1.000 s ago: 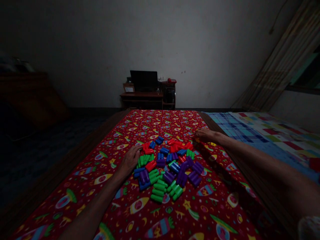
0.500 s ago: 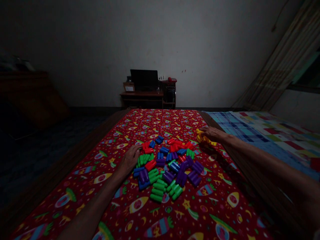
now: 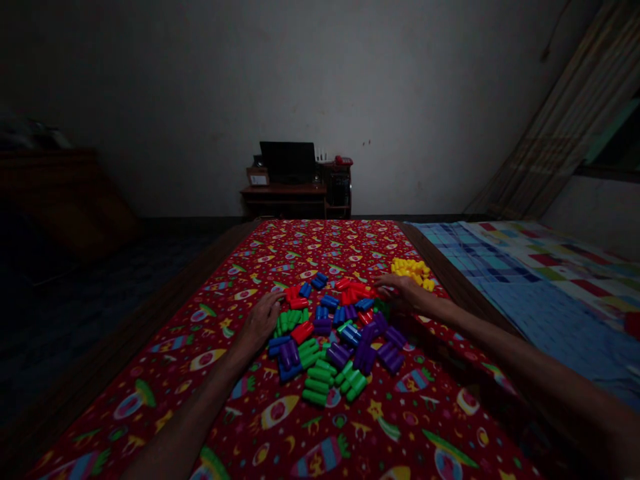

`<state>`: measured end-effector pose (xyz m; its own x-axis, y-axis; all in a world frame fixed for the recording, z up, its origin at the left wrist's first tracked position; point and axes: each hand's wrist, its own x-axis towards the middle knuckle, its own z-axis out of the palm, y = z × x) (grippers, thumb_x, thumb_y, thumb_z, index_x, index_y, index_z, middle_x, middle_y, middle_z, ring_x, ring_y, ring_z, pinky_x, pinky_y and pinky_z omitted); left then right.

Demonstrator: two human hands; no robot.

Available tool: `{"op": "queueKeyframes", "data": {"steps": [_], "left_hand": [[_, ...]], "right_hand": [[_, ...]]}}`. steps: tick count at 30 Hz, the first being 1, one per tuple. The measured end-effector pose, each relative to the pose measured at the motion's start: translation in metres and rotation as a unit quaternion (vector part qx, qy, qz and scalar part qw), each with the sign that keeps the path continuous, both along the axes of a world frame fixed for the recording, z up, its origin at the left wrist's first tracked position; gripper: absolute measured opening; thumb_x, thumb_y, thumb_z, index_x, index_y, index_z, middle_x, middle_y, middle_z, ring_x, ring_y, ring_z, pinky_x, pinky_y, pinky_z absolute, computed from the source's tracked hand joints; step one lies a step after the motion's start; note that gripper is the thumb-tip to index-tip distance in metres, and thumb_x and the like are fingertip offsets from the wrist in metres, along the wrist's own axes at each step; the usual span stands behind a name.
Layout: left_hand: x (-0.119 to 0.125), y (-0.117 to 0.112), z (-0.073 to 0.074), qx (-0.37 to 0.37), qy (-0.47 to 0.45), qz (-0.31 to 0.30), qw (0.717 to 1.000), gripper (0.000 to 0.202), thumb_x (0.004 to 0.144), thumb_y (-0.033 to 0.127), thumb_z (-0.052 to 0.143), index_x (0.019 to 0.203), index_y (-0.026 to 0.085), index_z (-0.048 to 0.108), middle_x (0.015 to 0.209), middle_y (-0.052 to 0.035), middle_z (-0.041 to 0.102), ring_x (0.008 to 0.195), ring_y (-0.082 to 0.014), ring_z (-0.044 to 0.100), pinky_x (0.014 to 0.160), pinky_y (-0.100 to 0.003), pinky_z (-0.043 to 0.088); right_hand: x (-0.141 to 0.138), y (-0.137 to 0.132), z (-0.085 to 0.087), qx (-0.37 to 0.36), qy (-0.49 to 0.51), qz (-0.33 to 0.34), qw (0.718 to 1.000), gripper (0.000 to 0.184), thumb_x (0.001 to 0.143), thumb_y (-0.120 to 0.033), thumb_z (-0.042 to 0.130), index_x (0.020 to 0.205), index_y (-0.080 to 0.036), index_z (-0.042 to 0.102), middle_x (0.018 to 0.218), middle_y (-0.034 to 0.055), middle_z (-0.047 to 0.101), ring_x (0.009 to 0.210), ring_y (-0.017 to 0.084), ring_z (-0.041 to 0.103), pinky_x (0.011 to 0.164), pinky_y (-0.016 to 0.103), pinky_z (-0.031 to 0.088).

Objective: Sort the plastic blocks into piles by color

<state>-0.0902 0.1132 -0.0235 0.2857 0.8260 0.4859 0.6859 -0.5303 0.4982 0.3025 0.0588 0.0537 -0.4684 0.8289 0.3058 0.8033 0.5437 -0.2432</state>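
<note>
My left hand (image 3: 262, 318) rests at the left edge of a spread of plastic toy blocks, fingers loosely stretched beside the red blocks (image 3: 297, 299) and just above some green blocks (image 3: 292, 321). Over the right side of the spread, my right hand (image 3: 399, 291) reaches down with fingers extended to the far red blocks (image 3: 354, 292); its underside is in shadow and no held block shows. Purple blocks (image 3: 367, 353) and blue blocks (image 3: 329, 302) lie mixed among them. Behind the right hand sits a separate pile of yellow blocks (image 3: 411, 269).
A red patterned cloth (image 3: 320, 247) covers the surface under the blocks. To the right is a bed with a blue checked sheet (image 3: 465, 257). A desk (image 3: 285, 189) with a dark monitor (image 3: 288, 160) stands against the far wall.
My right hand has left the yellow blocks and moved left and nearer, to the red and green blocks. The yellow pile is now uncovered. My left hand has stayed nearly still.
</note>
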Motion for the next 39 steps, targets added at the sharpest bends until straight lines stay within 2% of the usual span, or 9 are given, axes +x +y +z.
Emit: {"op": "queueKeyframes", "data": {"steps": [3,5,8,13,19,27,31,35,39], "left_hand": [[0.000,0.000,0.000,-0.003,0.003,-0.003,1.000,0.041,0.088,0.037,0.032,0.105,0.018,0.064,0.113,-0.0114,0.067,0.108,-0.0247,0.061,0.099,-0.043,0.048],[0.001,0.001,-0.001,0.004,-0.003,0.001,1.000,0.042,0.088,0.038,0.031,0.104,0.018,0.064,0.113,-0.0121,0.066,0.108,-0.0250,0.061,0.099,-0.044,0.047],[0.001,0.002,-0.002,0.006,-0.006,0.004,1.000,0.042,0.087,0.037,0.030,0.104,0.018,0.064,0.113,-0.0123,0.066,0.108,-0.0251,0.061,0.099,-0.044,0.048],[0.001,0.003,0.000,-0.007,0.007,-0.006,1.000,0.042,0.087,0.037,0.031,0.105,0.017,0.063,0.114,-0.0132,0.066,0.108,-0.0251,0.061,0.098,-0.044,0.049],[0.001,0.001,0.003,-0.027,-0.024,0.014,0.999,0.047,0.089,0.042,0.028,0.111,0.016,0.061,0.115,-0.0122,0.067,0.110,-0.0248,0.061,0.100,-0.044,0.047],[0.004,-0.006,0.006,-0.071,-0.069,0.060,0.993,0.057,0.090,0.048,0.024,0.125,0.013,0.054,0.126,-0.0145,0.062,0.117,-0.0266,0.057,0.103,-0.047,0.044],[0.003,-0.005,0.006,-0.065,-0.052,0.039,0.996,0.052,0.091,0.043,0.027,0.121,0.014,0.057,0.124,-0.0135,0.063,0.114,-0.0258,0.059,0.100,-0.046,0.046],[0.001,-0.002,0.006,-0.054,-0.049,0.029,0.997,0.051,0.090,0.041,0.027,0.119,0.014,0.059,0.123,-0.0138,0.064,0.113,-0.0250,0.060,0.100,-0.045,0.047],[0.001,-0.002,0.006,-0.045,-0.040,0.019,0.998,0.051,0.090,0.042,0.025,0.114,0.013,0.060,0.120,-0.0140,0.065,0.115,-0.0246,0.059,0.102,-0.045,0.045]], "right_hand": [[-0.017,-0.020,-0.032,-0.019,0.099,0.001,0.995,0.044,0.097,-0.042,0.035,0.133,-0.025,0.055,0.136,0.0090,0.056,0.130,0.023,0.048,0.107,0.043,0.041],[-0.026,-0.026,-0.050,-0.024,0.143,-0.048,0.988,0.052,0.097,-0.048,0.030,0.140,-0.023,0.048,0.145,0.0109,0.047,0.137,0.025,0.038,0.112,0.049,0.033],[-0.040,-0.027,-0.064,-0.034,0.191,-0.091,0.977,0.057,0.097,-0.052,0.028,0.144,-0.024,0.042,0.150,0.0106,0.040,0.142,0.026,0.029,0.115,0.052,0.027],[-0.055,-0.018,-0.050,-0.050,0.240,-0.043,0.969,0.055,0.096,-0.055,0.025,0.143,-0.030,0.042,0.149,0.0052,0.043,0.139,0.021,0.036,0.115,0.045,0.029],[-0.054,0.010,-0.041,-0.092,0.284,-0.127,0.946,0.076,0.091,-0.069,0.019,0.136,-0.016,0.051,0.141,0.0148,0.051,0.135,0.027,0.042,0.115,0.048,0.027],[-0.127,-0.002,-0.044,-0.156,0.358,0.032,0.920,0.069,0.092,-0.067,0.024,0.134,-0.021,0.054,0.138,0.0090,0.055,0.130,0.022,0.047,0.111,0.040,0.033],[-0.128,0.015,-0.032,-0.119,0.310,-0.013,0.943,0.051,0.094,-0.048,0.041,0.135,-0.019,0.052,0.122,0.0105,0.065,0.111,0.023,0.060,0.096,0.039,0.045],[-0.116,0.042,-0.026,-0.029,0.150,-0.098,0.983,0.045,0.089,-0.029,0.052,0.132,-0.016,0.054,0.114,0.0142,0.066,0.103,0.023,0.060,0.091,0.037,0.044],[-0.112,0.058,-0.032,-0.010,0.000,-0.051,0.999,0.025,0.084,-0.017,0.054,0.104,-0.014,0.069,0.098,0.0128,0.069,0.086,0.019,0.059,0.077,0.028,0.041]]}}
